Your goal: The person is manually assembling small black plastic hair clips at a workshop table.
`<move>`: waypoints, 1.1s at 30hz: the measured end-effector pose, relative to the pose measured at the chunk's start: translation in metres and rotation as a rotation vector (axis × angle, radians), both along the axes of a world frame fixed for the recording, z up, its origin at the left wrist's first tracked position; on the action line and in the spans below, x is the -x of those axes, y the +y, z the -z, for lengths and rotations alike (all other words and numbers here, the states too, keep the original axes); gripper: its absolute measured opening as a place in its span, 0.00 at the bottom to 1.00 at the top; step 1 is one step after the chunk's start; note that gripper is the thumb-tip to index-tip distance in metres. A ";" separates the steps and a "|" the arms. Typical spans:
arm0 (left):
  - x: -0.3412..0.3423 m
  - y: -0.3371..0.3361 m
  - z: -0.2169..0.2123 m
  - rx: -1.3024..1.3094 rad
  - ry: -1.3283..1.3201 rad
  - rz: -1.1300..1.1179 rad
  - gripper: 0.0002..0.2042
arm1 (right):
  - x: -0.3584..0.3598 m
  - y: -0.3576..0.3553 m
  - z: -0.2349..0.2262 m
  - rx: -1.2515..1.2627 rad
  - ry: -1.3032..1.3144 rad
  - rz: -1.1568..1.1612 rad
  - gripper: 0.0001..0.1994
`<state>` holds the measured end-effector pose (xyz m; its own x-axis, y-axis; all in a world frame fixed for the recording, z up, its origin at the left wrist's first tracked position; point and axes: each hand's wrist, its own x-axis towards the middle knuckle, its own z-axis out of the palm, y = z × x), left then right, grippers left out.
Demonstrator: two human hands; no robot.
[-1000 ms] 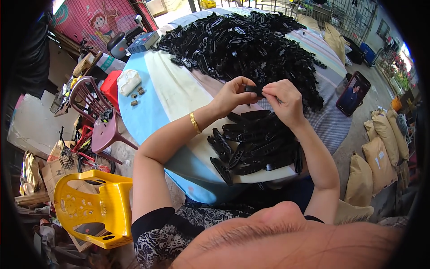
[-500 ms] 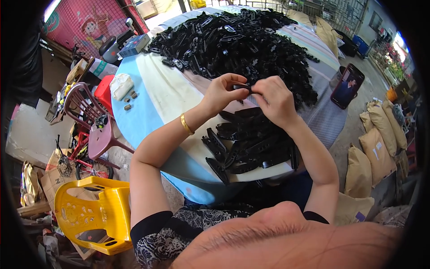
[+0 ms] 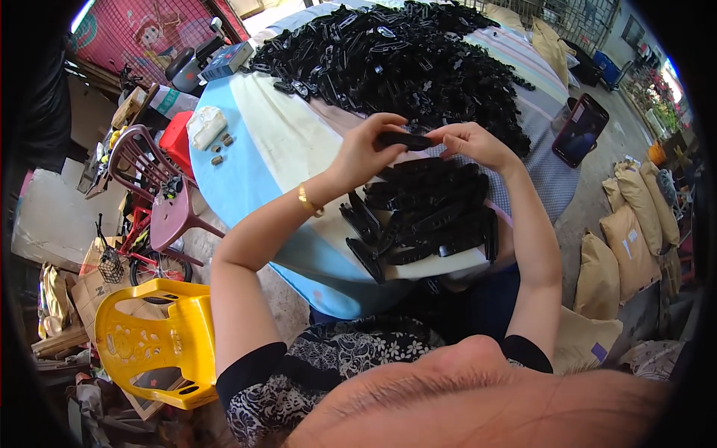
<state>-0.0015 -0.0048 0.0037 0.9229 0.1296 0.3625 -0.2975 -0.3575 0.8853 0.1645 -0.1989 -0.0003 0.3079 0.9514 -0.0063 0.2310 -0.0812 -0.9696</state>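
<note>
Between my two hands is a long, slim black plastic clip (image 3: 407, 140), held level above the table. My left hand (image 3: 364, 155) pinches its left end between thumb and fingers. The fingertips of my right hand (image 3: 476, 145) are closed on its right end. Just below, near the table's front edge, a small heap of similar black clips (image 3: 426, 205) lies roughly in rows. Beyond my hands spreads a much larger mound of loose black pieces (image 3: 388, 63), jumbled together. Finer details of the held clip are too dark to make out.
A striped cloth covers the round table (image 3: 261, 142). On its left lie a white packet (image 3: 205, 127), small brown bits and a blue box (image 3: 227, 61). A phone (image 3: 580, 130) leans at the right. Chairs (image 3: 153, 351) stand left; stuffed sacks (image 3: 629, 248) sit right.
My hands have moved slightly apart, the right one shifting rightward and its fingers opening out along the clip. More of the clip's length now shows. The whole view has tilted a little.
</note>
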 end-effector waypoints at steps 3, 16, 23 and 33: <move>0.030 0.020 0.015 -0.123 -0.005 -0.076 0.18 | 0.005 0.008 0.004 -0.021 -0.073 -0.209 0.19; 0.064 -0.092 0.039 -0.178 -0.044 -0.178 0.12 | 0.057 -0.064 0.011 -0.096 -0.278 0.051 0.08; 0.069 -0.130 0.023 -0.134 -0.056 0.054 0.14 | 0.093 -0.126 0.011 -0.103 -0.377 0.283 0.08; 0.077 -0.153 0.022 -0.396 -0.186 0.303 0.19 | 0.153 -0.167 0.016 -0.217 -0.652 0.353 0.13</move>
<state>-0.0785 -0.1579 -0.0184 0.8133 -0.3127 0.4906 -0.5783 -0.5273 0.6225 0.0114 -0.3664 -0.0164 0.4704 0.7553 0.4564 0.7570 -0.0795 -0.6486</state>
